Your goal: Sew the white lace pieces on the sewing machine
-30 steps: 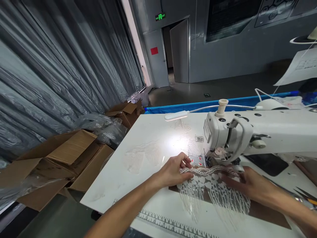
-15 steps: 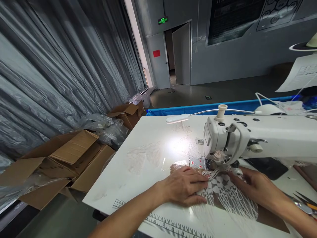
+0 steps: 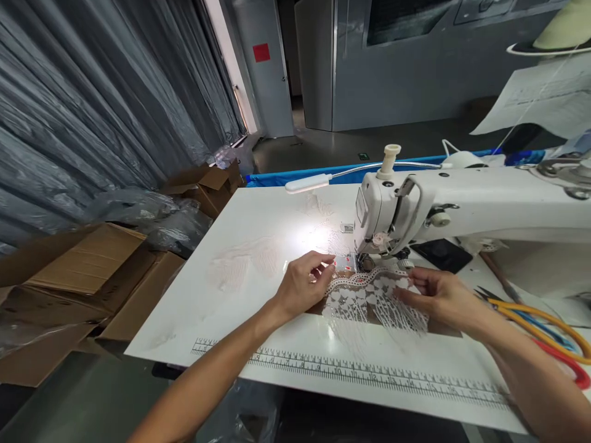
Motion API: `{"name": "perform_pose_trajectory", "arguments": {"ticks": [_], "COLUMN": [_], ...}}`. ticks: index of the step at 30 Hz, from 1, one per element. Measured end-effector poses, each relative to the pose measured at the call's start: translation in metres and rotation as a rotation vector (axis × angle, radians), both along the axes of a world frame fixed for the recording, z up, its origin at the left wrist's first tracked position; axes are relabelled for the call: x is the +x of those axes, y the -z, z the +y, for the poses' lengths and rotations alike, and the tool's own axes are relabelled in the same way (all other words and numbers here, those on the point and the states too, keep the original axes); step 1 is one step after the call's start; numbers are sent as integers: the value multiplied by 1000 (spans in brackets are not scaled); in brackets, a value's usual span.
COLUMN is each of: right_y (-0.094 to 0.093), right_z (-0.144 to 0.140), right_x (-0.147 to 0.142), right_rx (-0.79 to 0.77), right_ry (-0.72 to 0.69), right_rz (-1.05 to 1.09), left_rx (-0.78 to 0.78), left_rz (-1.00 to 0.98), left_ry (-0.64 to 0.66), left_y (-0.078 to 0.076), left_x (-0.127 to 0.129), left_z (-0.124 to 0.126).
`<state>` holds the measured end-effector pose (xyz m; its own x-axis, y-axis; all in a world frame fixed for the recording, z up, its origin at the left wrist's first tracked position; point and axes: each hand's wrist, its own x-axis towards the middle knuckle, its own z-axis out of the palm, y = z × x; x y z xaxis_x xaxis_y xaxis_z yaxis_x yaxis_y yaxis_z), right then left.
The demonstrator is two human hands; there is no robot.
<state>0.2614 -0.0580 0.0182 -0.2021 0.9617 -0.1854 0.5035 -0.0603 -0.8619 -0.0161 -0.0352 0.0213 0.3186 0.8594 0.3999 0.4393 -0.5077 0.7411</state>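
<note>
Left hand (image 3: 302, 284) and right hand (image 3: 434, 295), fingers loosely curled, press white fringed lace trim (image 3: 373, 298) flat at the white sewing machine (image 3: 415, 209) — fingertips near the needle risk a prick

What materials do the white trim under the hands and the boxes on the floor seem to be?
White trim: looks like openwork lace textile, matte, with holes and a loose fringe. Boxes: apparently brown corrugated cardboard, dull, with folded open flaps.

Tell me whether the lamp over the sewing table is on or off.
On: the gooseneck lamp throws a bright glare on the white table just beneath its head.
</note>
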Motion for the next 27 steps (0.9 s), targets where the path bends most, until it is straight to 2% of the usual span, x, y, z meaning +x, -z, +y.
{"name": "perform_pose_trajectory", "arguments": {"ticks": [3,5,7,8,10,12,14,16,18,20,23,27], "right_y": [-4,-9,-15,-17,-17,-13,-6,1,8,15,24,30], "right_z": [-5,-8,-11,-12,-11,-8,-4,0,2,3,7,9], "right_x": [-25,-46,-63,-68,-70,-61,-48,-36,-30,-29,-33,-35], "right_rx": [-102,-147,-192,-215,-213,-66,182,402,546,658,766,783], "right_ry": [41,64,16,-24,-92,-77,-61,-153,-306,-388,-399,-367], "right_rz": [78,140,246,286,255,23,-269,-416,-417,-435,-519,-510], "left_rx": [-191,-395,-605,-665,-653,-544,-458,-442,-474,-518,-549,-600], "left_rz": [-58,-89,-98,-71,42,153,180,153,121,126,207,263], "left_ry": [-17,60,171,198,176,133,122,123,96,46,-56,-69], "left_y": [-4,-8,-12,-13,-14,-11,-7,-4,-2,-4,-10,-15], "left_x": [2,2,0,-1,-4,-5,-5,-4,-2,-2,-3,-8], "left_z": [-3,-5,-6,-7,-8,-8,-9,-9,-8,-6,-3,1]}}
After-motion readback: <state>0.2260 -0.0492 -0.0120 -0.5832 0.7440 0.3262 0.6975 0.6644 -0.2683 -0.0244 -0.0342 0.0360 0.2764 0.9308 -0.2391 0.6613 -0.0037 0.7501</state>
